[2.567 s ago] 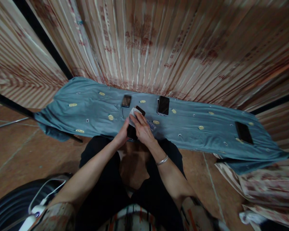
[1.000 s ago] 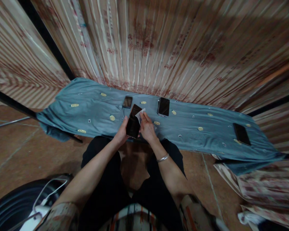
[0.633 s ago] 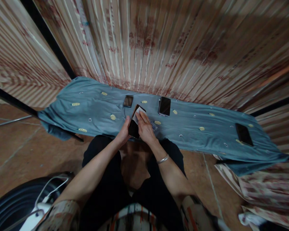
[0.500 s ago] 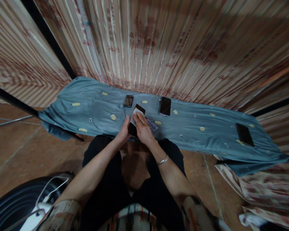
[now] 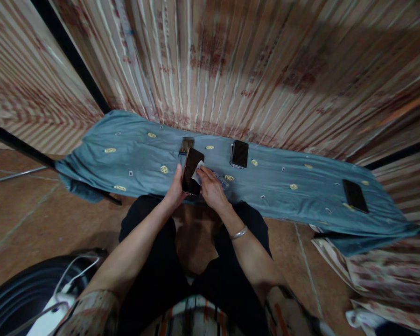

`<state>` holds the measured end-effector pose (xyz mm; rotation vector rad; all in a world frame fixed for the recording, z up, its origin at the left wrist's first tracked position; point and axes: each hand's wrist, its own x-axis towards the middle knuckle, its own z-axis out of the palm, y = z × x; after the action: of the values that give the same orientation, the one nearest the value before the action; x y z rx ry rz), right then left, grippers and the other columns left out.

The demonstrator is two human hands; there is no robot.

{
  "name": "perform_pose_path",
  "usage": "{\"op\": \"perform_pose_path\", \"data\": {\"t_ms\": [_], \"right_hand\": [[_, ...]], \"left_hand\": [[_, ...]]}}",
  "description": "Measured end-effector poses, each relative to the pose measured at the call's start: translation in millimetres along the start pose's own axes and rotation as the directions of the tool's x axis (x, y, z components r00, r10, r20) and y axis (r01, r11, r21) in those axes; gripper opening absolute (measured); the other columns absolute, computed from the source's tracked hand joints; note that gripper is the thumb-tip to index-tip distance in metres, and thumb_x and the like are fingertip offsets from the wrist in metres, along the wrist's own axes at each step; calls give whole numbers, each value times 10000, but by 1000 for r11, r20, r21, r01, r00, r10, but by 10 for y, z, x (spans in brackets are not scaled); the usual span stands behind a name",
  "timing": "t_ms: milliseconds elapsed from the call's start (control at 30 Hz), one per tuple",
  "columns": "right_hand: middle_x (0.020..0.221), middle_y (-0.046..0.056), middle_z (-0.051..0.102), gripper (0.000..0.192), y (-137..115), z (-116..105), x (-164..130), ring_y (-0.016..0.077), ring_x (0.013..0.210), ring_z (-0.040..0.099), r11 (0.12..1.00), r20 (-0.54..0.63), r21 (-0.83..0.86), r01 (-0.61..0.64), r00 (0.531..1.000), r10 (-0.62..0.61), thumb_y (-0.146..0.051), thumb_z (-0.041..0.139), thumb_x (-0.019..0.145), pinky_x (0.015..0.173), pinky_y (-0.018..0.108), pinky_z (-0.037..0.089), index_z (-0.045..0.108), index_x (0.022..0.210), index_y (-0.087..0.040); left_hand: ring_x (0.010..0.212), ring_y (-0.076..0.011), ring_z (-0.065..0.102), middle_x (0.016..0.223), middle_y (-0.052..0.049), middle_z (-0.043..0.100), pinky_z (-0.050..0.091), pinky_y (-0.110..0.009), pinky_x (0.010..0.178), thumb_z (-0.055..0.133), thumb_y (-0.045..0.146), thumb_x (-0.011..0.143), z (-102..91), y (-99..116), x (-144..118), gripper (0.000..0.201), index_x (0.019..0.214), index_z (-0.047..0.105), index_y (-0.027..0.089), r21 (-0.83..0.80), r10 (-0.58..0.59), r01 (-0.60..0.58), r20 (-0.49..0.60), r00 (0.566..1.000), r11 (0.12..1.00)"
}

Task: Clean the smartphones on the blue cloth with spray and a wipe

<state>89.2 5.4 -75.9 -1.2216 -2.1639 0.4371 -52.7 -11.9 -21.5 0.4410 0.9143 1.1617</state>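
Observation:
My left hand [image 5: 175, 188] is closed around the left edge of a smartphone [image 5: 192, 173], its dark screen facing up. My right hand [image 5: 212, 187] pinches a small white wipe [image 5: 198, 171] at the phone's right edge. Beneath and beside the right hand lies a clear plastic packet with blue marks [image 5: 223, 180], partly hidden. Just beyond the phone is a small dark item [image 5: 186, 144], blurred out. Farther right, a short stack of phones [image 5: 240, 154] rests on the blue cloth [image 5: 276, 175].
Another dark phone [image 5: 355, 195] lies at the cloth's right end. Patterned curtains [image 5: 210, 70] hang behind, and dark poles [image 5: 70, 56] stand at the sides. On the floor at lower left are a black coiled hose [image 5: 17, 289] and a white power strip [image 5: 51, 317] with cables.
My right hand has slid with the wipe from the middle of the screen to its right edge, uncovering most of it. The phone has tilted and shifted slightly left.

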Motion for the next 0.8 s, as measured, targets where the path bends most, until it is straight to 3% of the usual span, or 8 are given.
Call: {"op": "perform_pose_path", "data": {"t_ms": [133,333,567,800], "right_hand": [[1586,210,522,608,-7,-22,-8,280,1508,471,999,17,-31,-39,999,40,-34,425,890,1290,469,363,558,1484,-36],[1585,127,545,554,-74,44,-18,236,1528,441,998,-35,0,58,998,-58,-115,366,992,1297,472,354,560,1509,-163],[1618,113,505,563,-152,95,1,229,1551,403,995,-37,25,96,995,-95,-130,344,1009,1308,461,338,527,1540,-174],[1591,119,537,539,-228,123,-55,221,1538,422,988,-2,45,148,989,-148,-137,351,1015,1307,442,347,554,1514,-166]], "left_hand": [[1006,-299,779,1100,-96,813,649,-428,858,203,536,1081,20,25,-23,657,1452,625,195,-2,-1,1,-7,1000,1000],[1119,-322,752,1172,-114,802,628,-460,942,214,532,1082,28,-36,0,654,1491,591,188,2,-14,14,-2,1000,1000],[1177,-334,728,1132,-132,808,617,-443,966,233,427,1097,67,-103,12,599,1461,606,133,4,-41,42,-72,997,999],[1156,-331,743,1047,-111,821,634,-448,919,236,497,1085,-118,-140,105,609,1378,660,174,22,-29,31,-81,996,999]]}}
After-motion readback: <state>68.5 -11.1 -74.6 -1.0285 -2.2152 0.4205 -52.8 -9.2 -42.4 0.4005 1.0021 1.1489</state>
